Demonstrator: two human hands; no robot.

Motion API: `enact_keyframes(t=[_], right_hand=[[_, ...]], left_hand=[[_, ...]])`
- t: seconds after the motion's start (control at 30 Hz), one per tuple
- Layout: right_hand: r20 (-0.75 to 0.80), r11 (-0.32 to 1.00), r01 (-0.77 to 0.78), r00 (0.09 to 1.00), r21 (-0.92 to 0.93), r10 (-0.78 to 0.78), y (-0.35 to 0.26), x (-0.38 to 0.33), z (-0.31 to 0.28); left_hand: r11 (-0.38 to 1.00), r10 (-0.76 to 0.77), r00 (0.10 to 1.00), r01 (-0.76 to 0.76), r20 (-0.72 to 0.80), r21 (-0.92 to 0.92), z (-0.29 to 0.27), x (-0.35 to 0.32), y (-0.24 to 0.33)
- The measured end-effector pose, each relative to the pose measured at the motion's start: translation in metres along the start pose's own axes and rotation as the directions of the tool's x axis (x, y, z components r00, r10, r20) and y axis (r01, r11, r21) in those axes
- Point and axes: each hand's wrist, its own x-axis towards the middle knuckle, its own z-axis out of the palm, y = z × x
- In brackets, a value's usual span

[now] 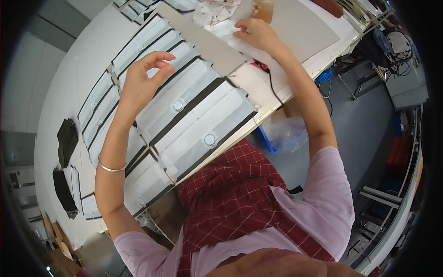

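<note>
My left hand (142, 83) hovers over the rows of panels, its thumb and forefinger bent toward each other in a pinch. Whatever may be between the fingertips is too small to make out. Beneath it lie flat white-and-black panels (196, 117) with pale strips; several carry a small round disc (210, 139). At the far side of the table, my right hand (260, 34) is over crumpled clear-white plastic (227, 31), its fingers bent and apart, with nothing visible in them. Next to that hand stands a jar with amber contents (263, 10).
A red-and-black tool (260, 65) with a cord lies by the table's right edge. Grey board (304, 27) covers the far tabletop, near a spotted white cloth (214, 11). Dark fabric pieces (67, 141) lie at left. A blue bin with clear plastic (281, 134) stands below.
</note>
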Motion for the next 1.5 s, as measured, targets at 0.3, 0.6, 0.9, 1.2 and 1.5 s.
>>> enact_keyframes(t=[0.3,0.6,0.9,1.2,1.5], right_hand=[[0.137,0.985,-0.174,0.976,0.022,0.169,-0.01,0.015,0.024],[0.124,0.897,-0.23,0.973,0.377,0.197,-0.005,0.011,0.006],[-0.071,0.897,-0.066,0.992,0.437,0.108,-0.002,0.011,0.006],[0.083,0.651,-0.197,0.976,0.733,0.202,-0.006,0.014,-0.011],[0.215,0.357,-0.24,0.971,0.903,0.108,-0.012,0.013,-0.015]], left_hand=[[0.997,0.055,0.998,-0.054,-0.009,0.051,0.065,0.088,-0.012],[0.976,0.152,0.988,-0.154,0.027,0.153,0.098,0.124,-0.005],[0.94,0.176,0.977,-0.203,0.12,0.274,0.116,0.15,-0.018],[0.983,0.184,0.983,-0.184,-0.017,-0.017,0.115,0.152,-0.011],[0.896,-0.131,0.968,0.208,0.214,-0.393,0.095,0.136,0.015]])
